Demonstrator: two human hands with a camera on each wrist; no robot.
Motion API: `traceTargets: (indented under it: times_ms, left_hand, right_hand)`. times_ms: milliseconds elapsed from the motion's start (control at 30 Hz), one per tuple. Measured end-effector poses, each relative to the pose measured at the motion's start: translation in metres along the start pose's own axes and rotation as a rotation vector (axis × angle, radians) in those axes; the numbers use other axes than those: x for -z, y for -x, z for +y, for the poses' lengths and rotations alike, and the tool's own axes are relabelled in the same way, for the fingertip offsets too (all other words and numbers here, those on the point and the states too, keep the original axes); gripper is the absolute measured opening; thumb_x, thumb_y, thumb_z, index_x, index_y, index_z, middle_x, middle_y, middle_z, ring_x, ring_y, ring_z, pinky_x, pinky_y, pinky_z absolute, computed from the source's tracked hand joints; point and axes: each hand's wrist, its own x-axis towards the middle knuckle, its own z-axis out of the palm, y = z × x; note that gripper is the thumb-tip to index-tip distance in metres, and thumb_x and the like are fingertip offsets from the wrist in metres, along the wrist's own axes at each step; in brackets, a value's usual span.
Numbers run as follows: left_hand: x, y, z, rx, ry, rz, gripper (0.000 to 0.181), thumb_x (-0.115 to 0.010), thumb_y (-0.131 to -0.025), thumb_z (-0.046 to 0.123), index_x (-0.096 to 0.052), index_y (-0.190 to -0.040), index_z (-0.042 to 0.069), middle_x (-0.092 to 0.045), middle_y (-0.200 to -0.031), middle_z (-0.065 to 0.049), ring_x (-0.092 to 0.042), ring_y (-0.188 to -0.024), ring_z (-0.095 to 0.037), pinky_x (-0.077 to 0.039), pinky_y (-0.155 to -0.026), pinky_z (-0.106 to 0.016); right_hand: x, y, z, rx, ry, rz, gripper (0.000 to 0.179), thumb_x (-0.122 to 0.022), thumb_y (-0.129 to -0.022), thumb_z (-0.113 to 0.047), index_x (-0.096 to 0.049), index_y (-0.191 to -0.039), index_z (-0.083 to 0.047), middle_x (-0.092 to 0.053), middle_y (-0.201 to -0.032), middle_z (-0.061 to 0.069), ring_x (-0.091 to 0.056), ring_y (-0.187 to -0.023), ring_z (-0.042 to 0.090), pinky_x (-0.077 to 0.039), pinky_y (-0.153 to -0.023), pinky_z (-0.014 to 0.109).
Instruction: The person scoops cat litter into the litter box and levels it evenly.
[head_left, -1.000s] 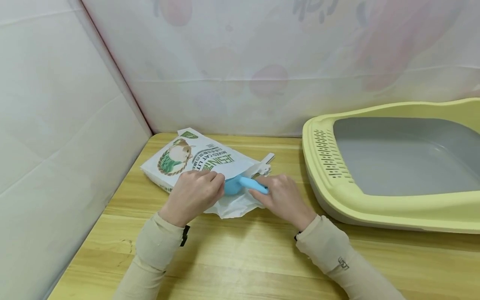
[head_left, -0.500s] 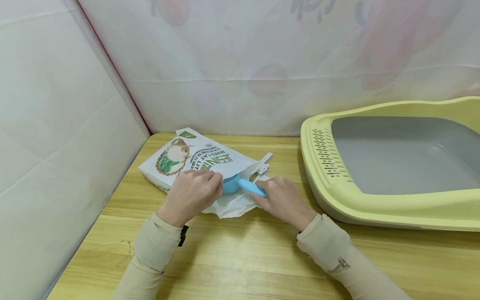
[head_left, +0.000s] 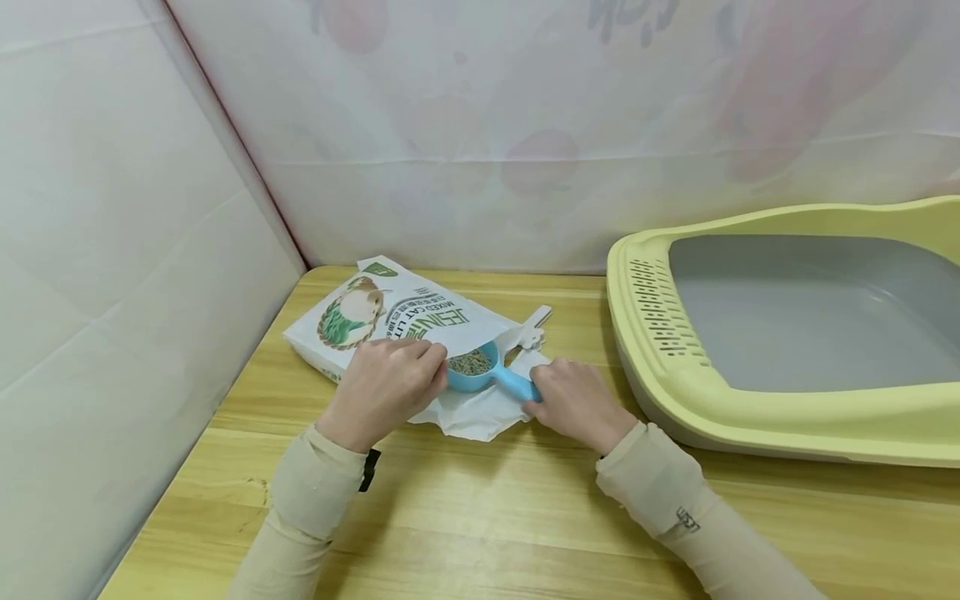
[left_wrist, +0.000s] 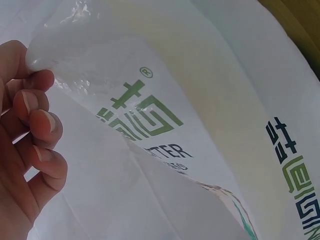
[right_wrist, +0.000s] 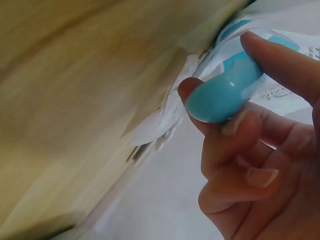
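Observation:
A white bag of cat litter (head_left: 416, 304), printed with a cat in a basket, lies on its side with its open mouth to the right. My left hand (head_left: 390, 383) pinches the upper edge of that mouth and lifts it; in the left wrist view the fingers hold a fold of the bag film (left_wrist: 145, 107). My right hand (head_left: 577, 404) grips the handle of a light blue scoop (head_left: 516, 384). Brownish-green pellets (head_left: 471, 362) lie in the scoop's bowl, which sits at the bag mouth, partly behind my left fingers. The right wrist view shows the handle end (right_wrist: 220, 100) between thumb and fingers.
A large litter box (head_left: 750, 421) with a yellow rim and grey inside stands to the right. A white strip-like piece (head_left: 534, 323) lies by the bag mouth. Fabric walls (head_left: 450, 208) bound the wooden table (head_left: 480, 508) behind and at the left.
The scoop has turned level and come slightly right out of the bag mouth, so pellets now show in its bowl. My left hand keeps its hold on the bag's edge.

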Motion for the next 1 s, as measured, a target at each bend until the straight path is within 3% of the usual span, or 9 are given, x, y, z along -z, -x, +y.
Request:
traceTargets:
  times_ms: [167,300,500,700,867,1000]
  left_hand:
    - [0.0001,-0.0003,0.0001,0.002,0.003,-0.004,0.024,-0.071,-0.079,0.003,-0.051,-0.067,0.008,-0.048,-0.056,0.003,-0.045,-0.045,-0.012,-0.036,-0.041,-0.025]
    - [-0.0001,-0.0004,0.0003,0.002,0.014,-0.011,0.025,-0.071,-0.080,0.003,-0.050,-0.068,0.009,-0.046,-0.055,0.004,-0.043,-0.045,-0.011,-0.033,-0.041,-0.023]
    - [-0.0008,-0.0010,0.0005,0.001,0.021,-0.009,0.026,-0.070,-0.080,0.002,-0.048,-0.067,0.009,-0.043,-0.054,0.005,-0.040,-0.045,-0.010,-0.030,-0.041,-0.022]
    - [-0.0011,-0.0001,-0.0001,0.002,0.023,-0.001,0.027,-0.069,-0.081,0.002,-0.047,-0.067,0.010,-0.041,-0.054,0.005,-0.039,-0.044,-0.010,-0.029,-0.041,-0.022]
    - [-0.0007,-0.0006,-0.0001,0.003,0.027,-0.005,0.027,-0.069,-0.081,0.003,-0.048,-0.067,0.010,-0.042,-0.054,0.005,-0.040,-0.045,-0.010,-0.030,-0.041,-0.022]
    - [-0.0008,-0.0002,-0.0003,0.004,0.024,-0.004,0.027,-0.070,-0.081,0.003,-0.047,-0.066,0.010,-0.041,-0.054,0.005,-0.039,-0.044,-0.009,-0.029,-0.040,-0.022]
  right_hand:
    - [0.0009,-0.0015,0.0019,0.030,0.010,-0.086,0.028,-0.080,-0.086,-0.018,-0.058,-0.078,-0.003,-0.045,-0.061,0.002,-0.041,-0.052,0.013,-0.032,-0.046,0.025]
    - [0.0013,-0.0028,0.0051,0.046,0.007,-0.107,0.024,-0.075,-0.090,-0.017,-0.057,-0.085,-0.002,-0.045,-0.063,0.002,-0.043,-0.054,0.015,-0.035,-0.047,0.027]
    - [0.0017,-0.0033,0.0058,0.074,0.022,-0.109,0.025,-0.070,-0.095,-0.024,-0.056,-0.087,-0.005,-0.043,-0.062,0.000,-0.042,-0.053,0.014,-0.032,-0.047,0.028]
    - [-0.0026,-0.0024,0.0040,0.096,0.062,-0.062,0.026,-0.075,-0.090,-0.020,-0.057,-0.082,-0.003,-0.041,-0.061,0.000,-0.039,-0.051,0.015,-0.031,-0.045,0.028]
    - [-0.0020,-0.0020,0.0025,0.104,0.039,-0.033,0.027,-0.078,-0.088,-0.017,-0.057,-0.078,-0.002,-0.041,-0.060,0.001,-0.038,-0.050,0.014,-0.030,-0.044,0.025]
    - [0.0019,-0.0031,0.0010,0.092,0.000,-0.062,0.027,-0.079,-0.087,-0.015,-0.057,-0.078,-0.002,-0.043,-0.061,0.001,-0.041,-0.051,0.014,-0.032,-0.045,0.025]
